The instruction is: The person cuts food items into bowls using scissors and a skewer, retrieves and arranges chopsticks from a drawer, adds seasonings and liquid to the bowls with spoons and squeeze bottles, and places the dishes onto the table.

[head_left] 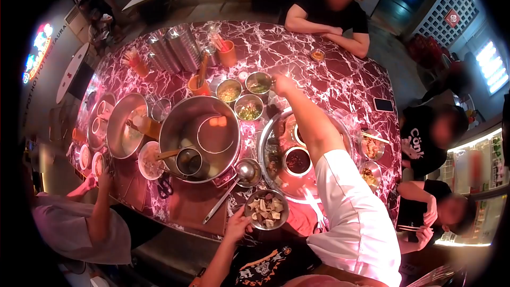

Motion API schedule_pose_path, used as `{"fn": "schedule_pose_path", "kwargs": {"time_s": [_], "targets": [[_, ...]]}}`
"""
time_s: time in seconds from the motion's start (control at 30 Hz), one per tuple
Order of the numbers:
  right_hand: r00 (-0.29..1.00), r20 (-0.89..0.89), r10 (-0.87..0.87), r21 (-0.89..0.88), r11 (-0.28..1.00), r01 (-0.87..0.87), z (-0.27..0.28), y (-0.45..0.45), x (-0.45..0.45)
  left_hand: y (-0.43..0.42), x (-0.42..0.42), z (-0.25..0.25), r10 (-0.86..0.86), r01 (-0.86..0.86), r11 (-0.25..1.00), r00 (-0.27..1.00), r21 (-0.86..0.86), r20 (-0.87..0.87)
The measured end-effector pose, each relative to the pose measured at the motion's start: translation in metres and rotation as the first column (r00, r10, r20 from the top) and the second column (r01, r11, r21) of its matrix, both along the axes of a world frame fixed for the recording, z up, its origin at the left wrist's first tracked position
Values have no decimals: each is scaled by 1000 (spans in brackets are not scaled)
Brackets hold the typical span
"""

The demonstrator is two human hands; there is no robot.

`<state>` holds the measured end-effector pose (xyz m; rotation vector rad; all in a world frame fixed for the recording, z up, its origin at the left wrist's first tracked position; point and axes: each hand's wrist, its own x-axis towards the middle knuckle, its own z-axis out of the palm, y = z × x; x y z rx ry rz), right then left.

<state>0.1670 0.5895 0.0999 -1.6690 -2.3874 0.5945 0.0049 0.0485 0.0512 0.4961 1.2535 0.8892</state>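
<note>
In the head view, my left hand (239, 226) curls around the edge of a metal bowl (286, 214) of already chopped pieces (265, 208), no greens visible on them. My right hand (284, 84) reaches the herb bowl (249, 89), still stocked; its grip I can't tell. My forearm hides part of the round tray (262, 166).

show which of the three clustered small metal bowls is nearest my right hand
The rightmost bowl, beside your right hand; the left bowl and lower bowl are farther.

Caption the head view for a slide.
Left hand holds a bowl of chopped pieces; right hand at a bowl of greens, white-veined table.
</note>
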Motion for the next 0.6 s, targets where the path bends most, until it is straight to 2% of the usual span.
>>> {"fn": "schedule_pose_path", "kwargs": {"time_s": [0.2,0.33,0.4,0.43,0.47,0.5,0.53,0.6], "targets": [[990,26,141,-22,990,-141,-22,2,-7,5,-2,0,113,-114,994,992,1,58],[993,87,80,-58,995,-75,-10,-5,-7,13,-1,1,87,-89,996,995,22,48],[988,145,56,8,998,-58,-21,-3,-11,16,0,1,36,-38,997,998,61,42],[981,177,76,-49,996,-68,-12,-12,-13,14,1,3,46,-49,997,997,54,57],[992,88,88,-90,993,-80,0,-27,-16,15,3,4,70,-72,997,996,20,62],[993,30,110,-33,993,-109,-6,-29,-16,15,3,6,62,-61,998,997,-3,56],[993,32,114,-52,992,-112,8,-40,-17,14,4,0,40,-40,999,999,5,32],[991,-1,133,-45,990,-133,-2,-30,-14,19,7,9,27,-27,1000,999,-8,24]]}}
